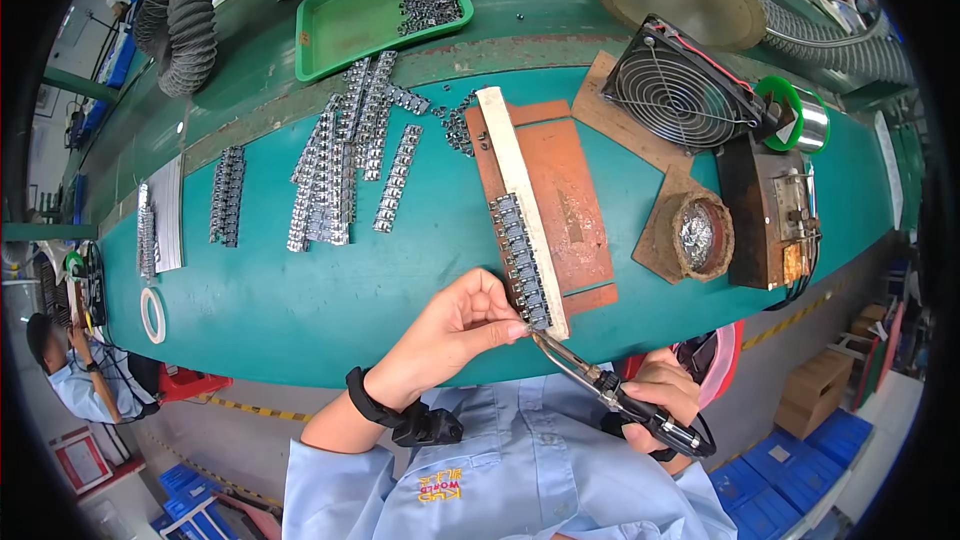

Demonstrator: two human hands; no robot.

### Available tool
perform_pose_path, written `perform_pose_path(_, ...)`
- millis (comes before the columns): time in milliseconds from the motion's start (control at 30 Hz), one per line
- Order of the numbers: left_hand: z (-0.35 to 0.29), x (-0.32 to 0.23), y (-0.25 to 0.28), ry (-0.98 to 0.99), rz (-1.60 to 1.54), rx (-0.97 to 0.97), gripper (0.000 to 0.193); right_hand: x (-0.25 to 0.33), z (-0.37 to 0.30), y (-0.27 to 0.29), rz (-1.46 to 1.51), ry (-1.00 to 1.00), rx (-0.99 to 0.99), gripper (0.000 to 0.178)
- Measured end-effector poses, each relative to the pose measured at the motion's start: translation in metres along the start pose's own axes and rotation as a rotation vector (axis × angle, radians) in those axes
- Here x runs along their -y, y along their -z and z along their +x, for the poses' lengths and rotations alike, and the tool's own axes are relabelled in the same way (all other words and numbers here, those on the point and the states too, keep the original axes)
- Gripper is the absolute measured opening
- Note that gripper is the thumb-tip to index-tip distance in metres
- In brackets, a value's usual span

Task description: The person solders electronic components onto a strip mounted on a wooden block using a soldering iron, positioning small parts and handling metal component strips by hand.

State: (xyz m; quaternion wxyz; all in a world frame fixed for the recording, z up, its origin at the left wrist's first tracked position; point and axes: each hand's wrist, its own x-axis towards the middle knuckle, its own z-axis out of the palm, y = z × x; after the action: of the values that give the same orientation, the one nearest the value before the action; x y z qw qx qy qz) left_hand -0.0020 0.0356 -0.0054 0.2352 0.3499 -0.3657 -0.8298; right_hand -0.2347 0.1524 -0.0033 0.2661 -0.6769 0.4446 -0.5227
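Observation:
My right hand is wrapped round the black handle of a soldering iron. Its metal tip points up and left to the near end of a strip of small circuit boards. Beside that tip, my left hand has thumb and forefinger pinched together; whatever sits between them is too small to make out. The strip lies along the left side of a long white bar, which rests on a reddish-brown board. Small dark components are scattered at the bar's far left.
Several board strips lie piled on the green mat, left of the bar. Behind is a green tray of components. To the right stand a fan, a solder pot, a solder spool and a brown box. A white ring lies left.

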Motion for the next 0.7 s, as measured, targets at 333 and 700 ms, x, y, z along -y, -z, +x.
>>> perform_pose_path(333,0.000,-0.004,-0.003,0.006,0.002,-0.018,0.019,0.001,-0.002,0.003,-0.030,0.001,0.010,0.031)
perform_pose_path(700,-0.002,-0.004,-0.001,0.031,0.013,0.015,0.017,-0.020,-0.055,0.002,-0.415,-0.417,-0.737,0.050)
